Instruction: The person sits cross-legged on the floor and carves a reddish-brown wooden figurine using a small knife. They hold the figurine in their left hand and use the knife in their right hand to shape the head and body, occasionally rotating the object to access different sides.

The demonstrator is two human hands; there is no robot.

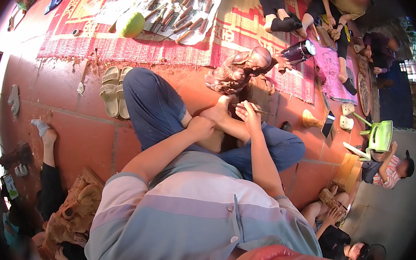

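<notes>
Between my thumb and fingers, my right hand point(250, 115) pinches a thin dark stick-like tool point(265, 111); its exact kind is too small to tell. My left hand point(201, 127) is closed and rests against my bent leg, its fingertips hidden, so whether anything is in it does not show. My crossed bare feet lie between the hands. Just beyond them a reddish-brown carved wooden figure point(236, 73) with a rounded head leans over a lighter wood block point(262, 86). Neither hand touches the figure's upper part.
A black lamp point(296, 53) stands beside the figure. Carving tools point(183, 13) lie on a pale sheet on the red mat point(239, 33), near a green round fruit point(130, 25). Sandals point(110, 91), a phone point(327, 123) and a green plastic stool point(380, 136) are around me. Several people sit nearby.
</notes>
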